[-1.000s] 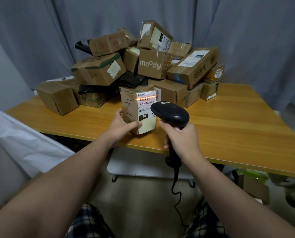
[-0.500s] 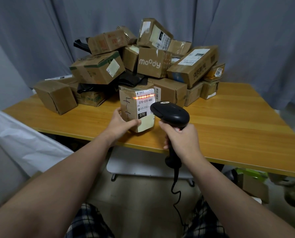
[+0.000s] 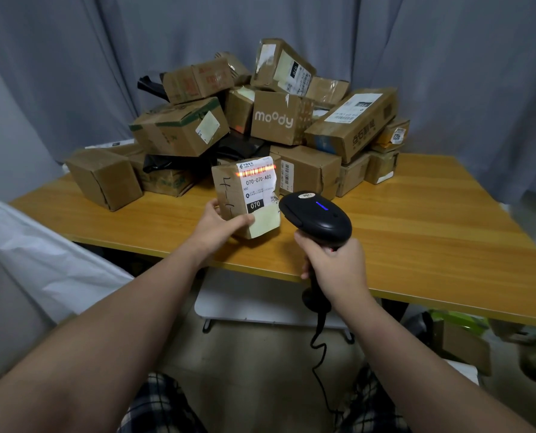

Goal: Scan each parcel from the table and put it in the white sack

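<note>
A small brown cardboard parcel (image 3: 229,195) bearing a white shipping label (image 3: 257,185) is held upright over the near part of the yellow wooden table (image 3: 416,239), at the centre of the view. It is gripped at its lower left corner by the left hand (image 3: 218,228), with the thumb laid across the front face and the fingers curled round the side. A red scan line (image 3: 255,174) is cast across the barcode at the top of the label.

At four o'clock from the parcel, a black handheld barcode scanner (image 3: 318,218) is pointed at the label. Its handle is clasped by the right hand (image 3: 335,265), fingers wrapped round it, and a blue light is lit on its head.

At twelve o'clock from the parcel, a heap of brown cardboard boxes (image 3: 179,129) is piled on the far part of the table, with black plastic bags (image 3: 167,162) wedged among them.

At eight o'clock, beyond the table's left edge, part of the white sack (image 3: 42,264) is seen. Its opening is out of view, so what lies in it cannot be told.
</note>
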Demonstrator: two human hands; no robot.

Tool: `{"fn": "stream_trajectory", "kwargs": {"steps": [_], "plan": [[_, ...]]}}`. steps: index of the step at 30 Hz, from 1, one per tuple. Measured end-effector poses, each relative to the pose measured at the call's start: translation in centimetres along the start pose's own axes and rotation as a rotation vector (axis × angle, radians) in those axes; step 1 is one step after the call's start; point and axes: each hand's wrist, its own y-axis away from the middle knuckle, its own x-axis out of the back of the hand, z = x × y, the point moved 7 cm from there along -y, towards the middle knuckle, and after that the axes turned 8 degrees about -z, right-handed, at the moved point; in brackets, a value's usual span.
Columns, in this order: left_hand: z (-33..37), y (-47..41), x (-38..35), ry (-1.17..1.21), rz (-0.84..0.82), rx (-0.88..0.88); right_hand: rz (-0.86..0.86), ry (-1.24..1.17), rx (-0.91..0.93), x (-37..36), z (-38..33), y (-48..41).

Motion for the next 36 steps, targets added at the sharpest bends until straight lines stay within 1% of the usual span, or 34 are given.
{"fn": "stream_trajectory", "kwargs": {"steps": [5, 9, 12, 15, 19, 24, 29, 32, 34, 36], "plan": [[-0.3, 0.3, -0.4, 0.004, -0.013, 0.023, 0.011, -0.027, 0.03, 0.0, 0.3, 0.5], [-0.1, 0.4, -0.4, 0.005, -0.004, 0.019, -0.02, -0.034, 0.031, -0.2, 0.2, 0.4], [0.3, 0.6, -0.1, 0.004, 0.015, -0.017, -0.032, -0.037, 0.055, -0.5, -0.2, 0.2], [1.0, 1.4, 0.6, 0.019, 0.078, -0.08, -0.043, -0.043, 0.076, -1.4, -0.8, -0.2], [0.7, 2.7, 2.3, 0.039, 0.157, -0.132, -0.105, -0.033, 0.101, -4.1, -1.5, -1.1], [-1.1, 4.0, 6.4, 0.147, 0.225, -0.162, -0.245, -0.054, 0.138, -11.0, -3.0, -3.1], [-6.2, 6.3, 13.5, 0.247, 0.42, -0.135, -0.452, -0.069, 0.12, -20.9, -3.3, -4.2], [-11.1, 9.0, 19.0, 0.286, 0.627, -0.114, -0.573, -0.045, 0.083, -27.4, -2.0, -4.1], [-15.4, 11.3, 22.9, 0.292, 0.798, -0.046, -0.623, -0.016, 0.034, -31.2, -0.4, -4.1], [-20.1, 13.5, 26.5, 0.213, 0.966, 0.105, -0.677, 0.034, 0.0, -34.7, 1.4, -4.0]]}}
